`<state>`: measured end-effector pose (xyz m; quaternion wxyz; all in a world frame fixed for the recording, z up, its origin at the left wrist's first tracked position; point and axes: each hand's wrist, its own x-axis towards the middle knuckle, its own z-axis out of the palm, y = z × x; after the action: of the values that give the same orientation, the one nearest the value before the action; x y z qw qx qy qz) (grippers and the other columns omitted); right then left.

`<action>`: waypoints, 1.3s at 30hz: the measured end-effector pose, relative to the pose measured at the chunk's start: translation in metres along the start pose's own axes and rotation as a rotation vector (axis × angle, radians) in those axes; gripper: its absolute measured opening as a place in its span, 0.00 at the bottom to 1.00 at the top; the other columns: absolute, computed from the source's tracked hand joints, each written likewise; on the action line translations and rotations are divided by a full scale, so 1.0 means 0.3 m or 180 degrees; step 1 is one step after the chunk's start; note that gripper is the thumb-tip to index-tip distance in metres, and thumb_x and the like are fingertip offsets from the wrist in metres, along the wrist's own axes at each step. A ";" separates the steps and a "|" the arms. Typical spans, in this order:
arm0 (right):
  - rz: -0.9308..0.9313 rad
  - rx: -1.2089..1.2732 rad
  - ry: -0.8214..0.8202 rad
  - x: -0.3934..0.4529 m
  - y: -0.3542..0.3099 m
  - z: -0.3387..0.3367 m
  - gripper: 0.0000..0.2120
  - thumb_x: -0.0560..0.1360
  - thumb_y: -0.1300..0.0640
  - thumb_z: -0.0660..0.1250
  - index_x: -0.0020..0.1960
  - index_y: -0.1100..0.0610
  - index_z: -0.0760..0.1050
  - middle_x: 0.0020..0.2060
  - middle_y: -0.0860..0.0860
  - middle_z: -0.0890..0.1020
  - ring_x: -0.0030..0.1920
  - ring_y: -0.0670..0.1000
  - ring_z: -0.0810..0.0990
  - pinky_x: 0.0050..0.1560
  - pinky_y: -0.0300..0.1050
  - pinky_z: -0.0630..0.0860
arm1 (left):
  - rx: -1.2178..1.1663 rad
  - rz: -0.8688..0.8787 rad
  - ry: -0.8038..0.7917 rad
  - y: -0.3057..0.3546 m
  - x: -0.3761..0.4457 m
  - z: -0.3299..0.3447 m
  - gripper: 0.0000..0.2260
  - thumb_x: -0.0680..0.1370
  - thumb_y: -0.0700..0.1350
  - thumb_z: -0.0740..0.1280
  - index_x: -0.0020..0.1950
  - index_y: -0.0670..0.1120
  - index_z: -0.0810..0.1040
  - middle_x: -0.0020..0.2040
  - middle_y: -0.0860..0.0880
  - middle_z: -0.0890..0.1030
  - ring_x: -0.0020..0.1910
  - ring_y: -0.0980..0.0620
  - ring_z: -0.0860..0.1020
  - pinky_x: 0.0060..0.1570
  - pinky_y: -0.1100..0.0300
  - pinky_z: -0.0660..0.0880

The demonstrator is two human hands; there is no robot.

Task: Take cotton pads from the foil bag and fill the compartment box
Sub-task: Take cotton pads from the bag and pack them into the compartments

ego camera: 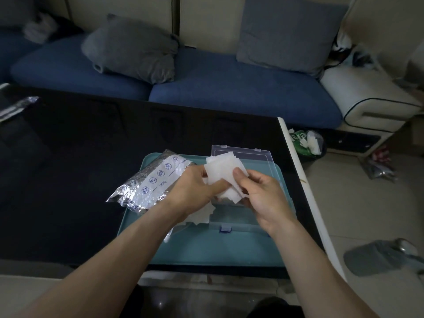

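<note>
A stack of white square cotton pads (223,171) is held above the clear plastic compartment box (238,222), whose lid (263,154) stands open at the back. My left hand (195,191) grips the stack from the left and my right hand (263,198) pinches it from the right, thumb on top. The silver foil bag (149,182) lies on its side just left of my left hand, partly on the teal tray (206,249). A few loose pads (199,216) lie under my hands, at the box's left side. The box's compartments are mostly hidden.
The tray sits on a black glossy table (80,157) with a white right edge (305,184). Another foil piece (16,109) lies at the far left. A blue sofa (229,88) with grey cushions stands behind. A bin (307,143) and clutter are on the floor right.
</note>
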<state>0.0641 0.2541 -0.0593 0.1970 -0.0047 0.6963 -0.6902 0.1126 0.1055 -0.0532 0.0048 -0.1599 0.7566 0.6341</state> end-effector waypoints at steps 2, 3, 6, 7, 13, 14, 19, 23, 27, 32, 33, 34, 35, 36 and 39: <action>-0.0156 -0.0164 0.0058 0.001 -0.003 -0.004 0.09 0.76 0.54 0.73 0.55 0.54 0.81 0.45 0.51 0.87 0.44 0.51 0.87 0.40 0.41 0.82 | 0.0000 -0.0032 -0.0002 -0.004 0.005 -0.002 0.03 0.76 0.43 0.72 0.45 0.47 0.79 0.37 0.44 0.84 0.28 0.53 0.78 0.29 0.63 0.71; -0.0214 -0.0283 0.0079 0.003 -0.006 -0.009 0.10 0.75 0.55 0.75 0.56 0.53 0.80 0.43 0.51 0.87 0.43 0.50 0.87 0.40 0.41 0.82 | -0.0040 -0.0045 -0.0003 -0.004 0.006 -0.004 0.02 0.76 0.42 0.71 0.46 0.46 0.80 0.37 0.41 0.84 0.29 0.50 0.78 0.28 0.63 0.71; -0.0276 -0.0469 0.0109 0.009 -0.009 -0.024 0.13 0.72 0.60 0.78 0.54 0.55 0.80 0.38 0.52 0.87 0.39 0.50 0.87 0.39 0.44 0.83 | -0.0029 -0.0020 -0.0009 0.004 -0.001 -0.012 0.01 0.78 0.41 0.70 0.46 0.46 0.79 0.29 0.46 0.81 0.23 0.54 0.75 0.24 0.65 0.69; -0.0288 -0.0470 0.0135 0.010 -0.010 -0.029 0.12 0.71 0.61 0.78 0.52 0.56 0.81 0.38 0.52 0.87 0.38 0.50 0.86 0.39 0.44 0.83 | 0.0022 0.0010 -0.0031 0.007 -0.004 -0.013 0.03 0.78 0.41 0.69 0.44 0.46 0.78 0.27 0.49 0.80 0.22 0.56 0.73 0.23 0.66 0.68; -0.0307 -0.0390 0.0150 0.010 -0.010 -0.032 0.10 0.73 0.61 0.76 0.52 0.58 0.81 0.42 0.54 0.86 0.40 0.51 0.86 0.41 0.43 0.83 | 0.0229 0.0072 0.0141 0.001 0.001 -0.007 0.06 0.77 0.42 0.69 0.40 0.47 0.78 0.27 0.51 0.80 0.22 0.57 0.73 0.28 0.64 0.69; -0.0313 -0.0378 0.0156 0.009 -0.009 -0.029 0.12 0.73 0.62 0.76 0.55 0.59 0.80 0.43 0.54 0.86 0.40 0.51 0.86 0.41 0.43 0.83 | 0.0267 0.0100 0.0151 -0.001 0.003 -0.007 0.05 0.77 0.43 0.68 0.41 0.47 0.78 0.28 0.49 0.81 0.23 0.56 0.74 0.29 0.63 0.70; -0.1287 -0.1590 0.0210 0.004 -0.005 -0.027 0.21 0.71 0.54 0.78 0.61 0.46 0.77 0.53 0.47 0.77 0.46 0.46 0.82 0.44 0.34 0.79 | 0.0514 0.0297 0.0170 0.008 -0.003 -0.012 0.03 0.77 0.44 0.68 0.44 0.46 0.79 0.26 0.50 0.81 0.24 0.55 0.78 0.24 0.65 0.72; -0.1683 -0.1834 -0.0097 0.000 -0.011 -0.028 0.24 0.73 0.55 0.76 0.67 0.43 0.75 0.57 0.48 0.72 0.52 0.46 0.76 0.47 0.32 0.76 | 0.0306 0.0351 0.0057 0.015 -0.004 -0.021 0.07 0.76 0.38 0.66 0.38 0.42 0.77 0.23 0.50 0.77 0.23 0.53 0.74 0.24 0.65 0.69; -0.1566 -0.1935 -0.0706 0.003 -0.032 -0.056 0.26 0.75 0.53 0.73 0.69 0.36 0.71 0.64 0.43 0.69 0.60 0.37 0.71 0.54 0.30 0.72 | -0.0085 0.0179 -0.0508 0.010 -0.001 -0.038 0.06 0.75 0.37 0.66 0.37 0.42 0.76 0.26 0.45 0.76 0.24 0.48 0.69 0.26 0.61 0.61; -0.1386 -0.2307 -0.1208 -0.007 -0.050 -0.071 0.18 0.70 0.49 0.77 0.59 0.37 0.81 0.70 0.37 0.67 0.69 0.35 0.67 0.60 0.28 0.67 | 0.0130 -0.0268 -0.1507 -0.011 0.010 -0.076 0.06 0.72 0.41 0.67 0.46 0.41 0.76 0.27 0.44 0.72 0.23 0.51 0.66 0.26 0.61 0.58; -0.1386 -0.2279 -0.1262 -0.012 -0.052 -0.068 0.15 0.68 0.47 0.78 0.54 0.39 0.83 0.69 0.36 0.69 0.68 0.36 0.68 0.61 0.31 0.68 | 0.0084 -0.0366 -0.1729 -0.012 0.009 -0.084 0.08 0.71 0.42 0.67 0.47 0.41 0.76 0.28 0.43 0.72 0.23 0.51 0.66 0.25 0.61 0.57; -0.1397 -0.2203 -0.1274 -0.017 -0.051 -0.065 0.12 0.66 0.45 0.78 0.49 0.41 0.84 0.68 0.36 0.71 0.68 0.36 0.70 0.63 0.35 0.68 | 0.0021 -0.0417 -0.1895 -0.011 0.007 -0.090 0.07 0.71 0.43 0.67 0.46 0.42 0.75 0.27 0.44 0.71 0.22 0.52 0.66 0.24 0.61 0.57; -0.1436 -0.2120 -0.1226 -0.020 -0.048 -0.063 0.10 0.65 0.44 0.77 0.45 0.43 0.85 0.66 0.36 0.73 0.67 0.38 0.71 0.64 0.39 0.70 | 0.0007 -0.0413 -0.1949 -0.006 0.003 -0.094 0.04 0.71 0.42 0.67 0.44 0.43 0.75 0.26 0.45 0.72 0.22 0.52 0.66 0.24 0.61 0.57; -0.1499 -0.2040 -0.1107 -0.021 -0.046 -0.065 0.09 0.65 0.44 0.77 0.44 0.45 0.85 0.64 0.37 0.76 0.66 0.40 0.74 0.64 0.43 0.72 | 0.0061 -0.0414 -0.1878 -0.003 0.002 -0.097 0.02 0.72 0.41 0.66 0.41 0.43 0.75 0.25 0.45 0.72 0.22 0.52 0.66 0.23 0.62 0.57; -0.1722 -0.1646 -0.0616 -0.024 -0.065 -0.094 0.07 0.70 0.49 0.75 0.46 0.48 0.84 0.53 0.42 0.85 0.53 0.46 0.83 0.57 0.50 0.80 | 0.0313 -0.0392 -0.1056 -0.002 0.015 -0.103 0.05 0.74 0.40 0.69 0.39 0.42 0.75 0.27 0.41 0.73 0.23 0.49 0.66 0.24 0.61 0.59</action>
<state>0.0578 0.2822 -0.0395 0.0649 -0.3029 0.7992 -0.5151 0.1146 0.0748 -0.0487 0.1762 -0.0987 0.7642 0.6125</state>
